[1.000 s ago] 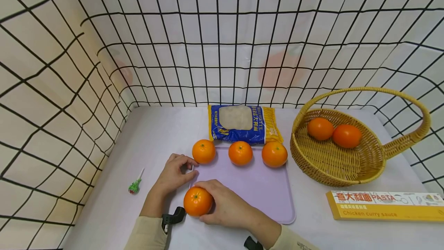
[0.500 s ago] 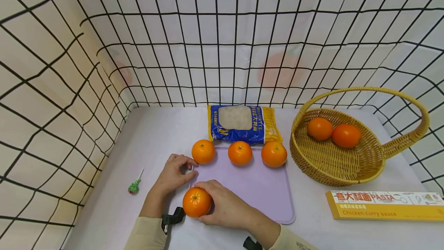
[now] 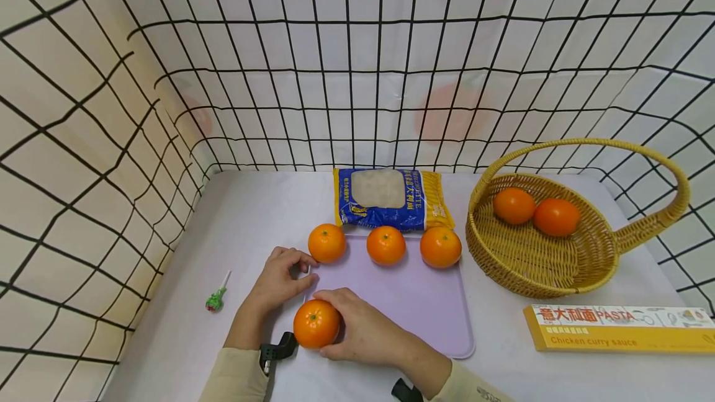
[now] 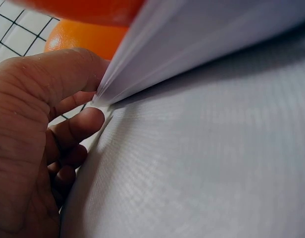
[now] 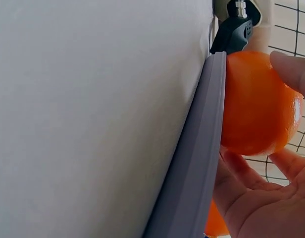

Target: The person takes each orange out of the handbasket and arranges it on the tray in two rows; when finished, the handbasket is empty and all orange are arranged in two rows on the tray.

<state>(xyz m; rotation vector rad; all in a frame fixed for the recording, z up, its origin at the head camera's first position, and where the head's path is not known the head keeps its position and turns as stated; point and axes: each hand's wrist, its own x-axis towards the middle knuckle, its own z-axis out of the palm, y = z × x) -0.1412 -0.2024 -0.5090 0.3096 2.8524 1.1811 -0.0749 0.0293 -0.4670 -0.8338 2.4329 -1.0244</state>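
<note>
My right hand (image 3: 365, 326) grips an orange (image 3: 316, 324) at the near left corner of a lilac tray (image 3: 402, 306). In the right wrist view, the thumb is on one side of the orange (image 5: 256, 104) and the fingers on the other, beside the tray wall (image 5: 192, 163). My left hand (image 3: 283, 278) lies at the tray's left edge with fingers loosely bent. The left wrist view has its thumb (image 4: 68, 69) and fingertips right at the tray rim (image 4: 125, 69). Three more oranges line the far side: left (image 3: 327, 243), middle (image 3: 386, 245) and right (image 3: 440, 247).
Behind the oranges lies a blue and yellow pasta bag (image 3: 385, 198). A wicker basket (image 3: 519, 272) holds two reddish-orange fruits (image 3: 557, 217) on the right, with a pasta box (image 3: 620, 329) nearer. A green-wrapped lollipop (image 3: 216, 298) lies left; black wire mesh (image 3: 380, 73) encloses the table.
</note>
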